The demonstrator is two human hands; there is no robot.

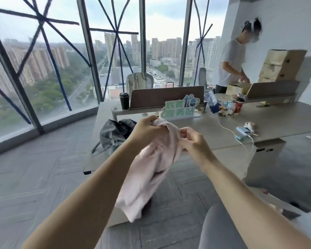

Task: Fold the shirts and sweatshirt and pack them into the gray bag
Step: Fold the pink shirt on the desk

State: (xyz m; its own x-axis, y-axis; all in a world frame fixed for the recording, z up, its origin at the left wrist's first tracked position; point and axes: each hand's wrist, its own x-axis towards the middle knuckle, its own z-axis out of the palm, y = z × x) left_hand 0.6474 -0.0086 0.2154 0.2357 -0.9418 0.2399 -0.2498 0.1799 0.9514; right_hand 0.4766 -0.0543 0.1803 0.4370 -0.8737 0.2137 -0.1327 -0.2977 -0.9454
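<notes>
A pale pink shirt [149,169] hangs bunched in the air in front of me, its lower end drooping toward the floor. My left hand [147,127] grips its top edge, and my right hand [192,141] pinches the fabric just to the right of it. Behind the shirt, the gray bag [113,133] lies slumped and open on the left end of the desk [214,133]. No other shirts or sweatshirt are in view.
On the desk stand a green sign [179,108], a black cup [124,100], a brown divider [166,96], clutter with a red cup [239,106], a white cable [241,141] and a blue device [242,132]. Another person [232,65] stands at the far right. A gray chair [221,229] sits below me.
</notes>
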